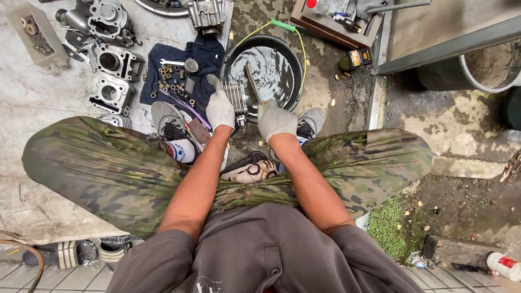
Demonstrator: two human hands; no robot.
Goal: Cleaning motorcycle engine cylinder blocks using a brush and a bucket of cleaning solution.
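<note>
We squat on the concrete floor (32, 103) over a black basin (296, 70) of rippling liquid. Our left hand (220, 108), gloved grey, rests its fingers over the top of a finned metal cylinder part (237, 97) at the basin's near rim; it looks like a grip, though the fingertips are hidden, so we cannot tell how firm. Our right hand (275, 119), also gloved, has its fingers closed around a thin flat tool (253, 81), probably a brush or scraper. The tool's long axis runs up and slightly left, away from us, its far end pointing over the liquid. The finned part sits just left of the tool, touching or nearly so; its fins run near-vertical in view. The left hand is nearer the part, the right hand nearer the basin's centre. Left of the basin: a dark cloth (203, 59) with small fittings, then engine cylinders (111, 62) further left. A yellow cord (301, 46) loops the basin's far edge.
</note>
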